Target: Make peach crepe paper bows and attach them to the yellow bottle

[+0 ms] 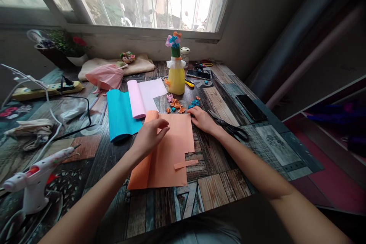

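Note:
An orange crepe paper sheet [171, 148] lies on the wood-pattern table [217, 183], partly rolled along its left edge. My left hand [150, 135] rests on that rolled edge with fingers curled over the paper. My right hand [202, 119] lies flat at the sheet's upper right corner, fingers stretched out. A narrow cut orange strip [185, 164] sits by the sheet's right side. Small folded paper bows [178, 105] in orange, pink and blue lie just beyond the sheet.
Black scissors [230, 126] lie right of my right hand, a dark phone [251, 107] further right. Blue [121, 116] and pink [141, 97] paper rolls lie behind. A yellow decorated bottle [176, 76] stands at the back. A white glue gun [37, 179] sits front left.

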`<move>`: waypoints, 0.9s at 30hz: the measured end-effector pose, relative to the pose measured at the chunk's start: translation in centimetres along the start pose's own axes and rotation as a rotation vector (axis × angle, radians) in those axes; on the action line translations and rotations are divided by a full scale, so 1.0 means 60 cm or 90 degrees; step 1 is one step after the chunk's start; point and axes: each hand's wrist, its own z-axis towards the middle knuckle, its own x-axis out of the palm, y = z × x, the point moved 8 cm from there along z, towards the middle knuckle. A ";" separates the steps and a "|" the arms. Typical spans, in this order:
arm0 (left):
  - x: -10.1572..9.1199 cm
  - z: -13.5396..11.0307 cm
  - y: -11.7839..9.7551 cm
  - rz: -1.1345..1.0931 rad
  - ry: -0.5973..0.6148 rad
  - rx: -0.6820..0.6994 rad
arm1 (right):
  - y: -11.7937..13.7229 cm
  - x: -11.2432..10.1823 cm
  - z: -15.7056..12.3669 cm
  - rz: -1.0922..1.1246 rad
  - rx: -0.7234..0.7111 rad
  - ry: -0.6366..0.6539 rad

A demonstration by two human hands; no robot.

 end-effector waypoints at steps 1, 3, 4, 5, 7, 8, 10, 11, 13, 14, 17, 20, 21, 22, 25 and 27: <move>0.009 0.009 -0.001 -0.017 0.017 0.001 | 0.002 0.004 0.004 -0.003 0.001 0.002; 0.027 0.028 -0.006 -0.040 0.044 0.007 | 0.004 0.009 0.009 -0.002 0.003 0.006; 0.036 0.038 -0.008 -0.049 0.053 0.011 | 0.005 0.011 0.010 0.000 0.003 0.007; 0.044 0.047 -0.011 -0.063 0.059 0.011 | 0.005 0.011 0.012 0.000 0.003 0.008; 0.057 0.066 -0.014 -0.105 0.059 0.004 | 0.007 0.008 0.014 0.009 -0.001 0.008; 0.062 0.074 -0.014 -0.128 0.055 -0.005 | 0.009 0.006 0.015 0.023 -0.007 0.007; 0.073 0.085 -0.012 -0.162 0.047 -0.031 | 0.017 -0.001 0.016 0.072 -0.028 0.006; 0.078 0.089 -0.010 -0.178 0.043 -0.046 | 0.021 -0.005 0.016 0.104 -0.040 0.005; 0.089 0.092 -0.007 -0.213 0.040 -0.074 | 0.027 -0.012 0.016 0.166 -0.060 0.007; 0.095 0.092 -0.006 -0.235 0.040 -0.085 | 0.027 -0.014 0.016 0.193 -0.061 0.011; 0.111 0.088 -0.003 -0.293 0.052 -0.110 | 0.017 -0.015 0.015 0.263 -0.040 0.026; 0.127 0.082 0.003 -0.355 0.083 -0.147 | 0.002 -0.007 0.015 0.331 -0.008 0.031; 0.132 0.080 0.006 -0.381 0.095 -0.162 | -0.004 -0.004 0.015 0.356 0.007 0.027; 0.136 0.079 0.008 -0.406 0.106 -0.177 | -0.009 0.000 0.016 0.380 0.025 0.024; 0.143 0.076 0.012 -0.474 0.131 -0.208 | -0.018 0.019 0.015 0.442 0.086 0.043; 0.146 0.075 0.011 -0.511 0.148 -0.215 | -0.016 0.034 0.014 0.482 0.119 0.082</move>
